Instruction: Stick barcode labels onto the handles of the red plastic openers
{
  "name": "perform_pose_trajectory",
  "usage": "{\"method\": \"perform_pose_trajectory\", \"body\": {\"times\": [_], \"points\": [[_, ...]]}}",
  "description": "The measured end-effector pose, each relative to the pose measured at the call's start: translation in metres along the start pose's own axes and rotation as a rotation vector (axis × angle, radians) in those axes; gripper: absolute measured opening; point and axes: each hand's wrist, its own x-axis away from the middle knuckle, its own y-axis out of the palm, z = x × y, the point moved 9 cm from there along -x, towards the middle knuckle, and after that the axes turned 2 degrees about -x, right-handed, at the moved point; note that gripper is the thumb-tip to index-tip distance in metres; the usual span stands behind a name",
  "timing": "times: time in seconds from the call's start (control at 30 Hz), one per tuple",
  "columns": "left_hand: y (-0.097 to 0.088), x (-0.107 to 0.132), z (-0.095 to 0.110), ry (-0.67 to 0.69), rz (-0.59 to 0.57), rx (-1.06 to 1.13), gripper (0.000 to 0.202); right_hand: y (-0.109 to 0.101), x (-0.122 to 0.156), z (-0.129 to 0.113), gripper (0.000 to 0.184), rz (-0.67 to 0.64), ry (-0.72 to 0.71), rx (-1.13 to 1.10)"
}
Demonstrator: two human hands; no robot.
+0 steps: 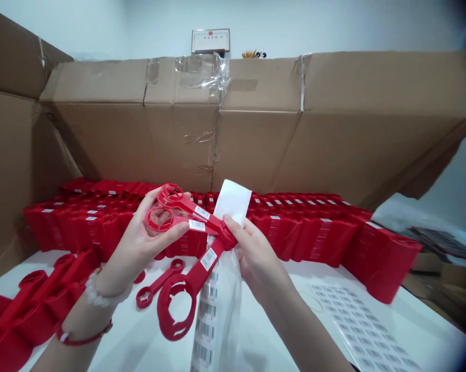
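My left hand [140, 243] is closed around the ring ends of two red plastic wrenches [182, 209], each with a small barcode label. My right hand [252, 248] pinches the other end of the bundle, where a third, larger red wrench [186, 294] hangs down with its open ring low. A white strip of barcode labels [213, 310] runs under my right hand, its blank end [233, 201] sticking up behind my fingers. A small red wrench [159, 284] lies on the white table [140, 341] below.
Rows of stacked red plastic parts [314, 232] with labels line the back of the table. More red wrenches [27, 305] lie at the left. A sheet of barcode stickers [357, 325] lies at the right. Tall open cardboard boxes [256, 129] wall in the back and left.
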Motion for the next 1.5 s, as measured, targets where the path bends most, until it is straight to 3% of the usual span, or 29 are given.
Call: {"method": "perform_pose_trajectory", "body": {"times": [0.33, 0.5, 0.6, 0.7, 0.87, 0.97, 1.13, 1.33, 1.5], "points": [[-0.011, -0.005, -0.004, 0.079, -0.009, 0.136, 0.048, 0.010, 0.006, 0.001, 0.043, -0.059, 0.065, -0.006], [-0.011, -0.007, -0.003, 0.115, -0.083, 0.168, 0.024, 0.012, 0.006, 0.006, 0.045, -0.091, 0.102, 0.008], [-0.015, -0.011, -0.012, 0.020, -0.050, 0.103, 0.042, -0.004, -0.001, -0.001, 0.046, 0.037, -0.004, 0.013], [-0.019, -0.010, -0.012, -0.027, -0.041, -0.031, 0.037, -0.027, -0.005, -0.018, 0.048, 0.204, -0.191, 0.026], [0.011, 0.003, -0.004, 0.040, -0.342, -0.207, 0.032, -0.043, 0.003, -0.049, 0.045, 0.313, -0.444, 0.119], [0.010, 0.003, -0.006, 0.060, -0.285, -0.243, 0.028, -0.043, 0.005, -0.054, 0.045, 0.320, -0.456, 0.139], [0.012, 0.002, -0.016, 0.050, -0.331, -0.226, 0.049, -0.043, 0.004, -0.052, 0.045, 0.301, -0.445, 0.153], [0.014, -0.001, -0.015, 0.039, -0.342, -0.210, 0.030, -0.045, 0.004, -0.052, 0.044, 0.303, -0.444, 0.144], [0.011, -0.002, -0.012, 0.062, -0.279, -0.140, 0.035, -0.043, 0.005, -0.053, 0.045, 0.309, -0.439, 0.120]]}}
